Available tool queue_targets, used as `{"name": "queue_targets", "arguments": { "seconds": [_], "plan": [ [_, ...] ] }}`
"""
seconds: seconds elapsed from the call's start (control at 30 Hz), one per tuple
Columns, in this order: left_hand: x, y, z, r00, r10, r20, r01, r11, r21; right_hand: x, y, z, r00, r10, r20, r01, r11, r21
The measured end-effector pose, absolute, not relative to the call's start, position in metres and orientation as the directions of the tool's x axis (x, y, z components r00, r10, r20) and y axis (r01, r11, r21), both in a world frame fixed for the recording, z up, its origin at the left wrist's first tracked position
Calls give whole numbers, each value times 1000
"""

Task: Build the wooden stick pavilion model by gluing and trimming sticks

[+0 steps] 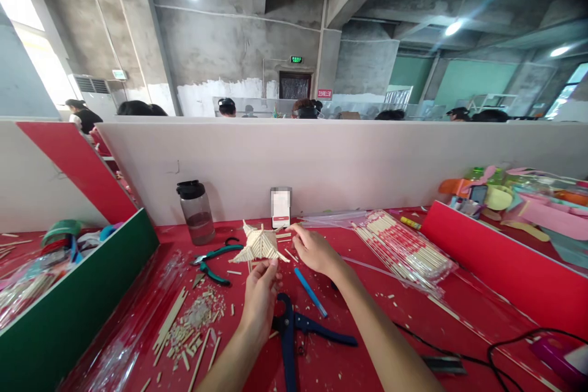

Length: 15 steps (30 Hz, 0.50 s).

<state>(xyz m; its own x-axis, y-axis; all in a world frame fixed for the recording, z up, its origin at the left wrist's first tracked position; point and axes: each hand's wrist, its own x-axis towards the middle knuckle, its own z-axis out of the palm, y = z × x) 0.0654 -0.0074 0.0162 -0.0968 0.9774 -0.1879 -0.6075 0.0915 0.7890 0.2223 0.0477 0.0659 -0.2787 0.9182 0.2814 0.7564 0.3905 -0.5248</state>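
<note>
Closed at the fingertips, my left hand (264,291) grips the near edge of a small roof-shaped model made of pale wooden sticks (261,244). Its corners flare outward and ribs run down its sides. My right hand (316,249) is just right of the model, index finger stretched toward short stick pieces (283,236) below an upright phone (281,207). Its fingers look apart, with nothing visible in them; whether the fingertip touches a piece is unclear. A blue pen (310,293) lies between my forearms, beside a dark blue ratchet-type cutter (288,331).
Green-handled pliers (215,254) and a water bottle (196,213) are on the left. Offcuts (193,324) litter the red table. Bundled sticks in plastic (404,245) lie at right, near a black cable (493,349). Partitions (344,165) enclose the bench; people's heads show beyond.
</note>
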Motion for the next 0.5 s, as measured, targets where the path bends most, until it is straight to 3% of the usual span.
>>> {"name": "queue_targets", "arguments": {
  "seconds": [0.1, 0.5],
  "plan": [
    [65, -8, 18, -99, 979, -178, -592, 85, 802, 221, 76, 57, -203, 959, 198, 900, 263, -347],
    [66, -14, 24, -106, 976, -190, -578, 95, 811, 211, 143, 32, -111, 991, 80, 948, 130, -292]
  ]
}}
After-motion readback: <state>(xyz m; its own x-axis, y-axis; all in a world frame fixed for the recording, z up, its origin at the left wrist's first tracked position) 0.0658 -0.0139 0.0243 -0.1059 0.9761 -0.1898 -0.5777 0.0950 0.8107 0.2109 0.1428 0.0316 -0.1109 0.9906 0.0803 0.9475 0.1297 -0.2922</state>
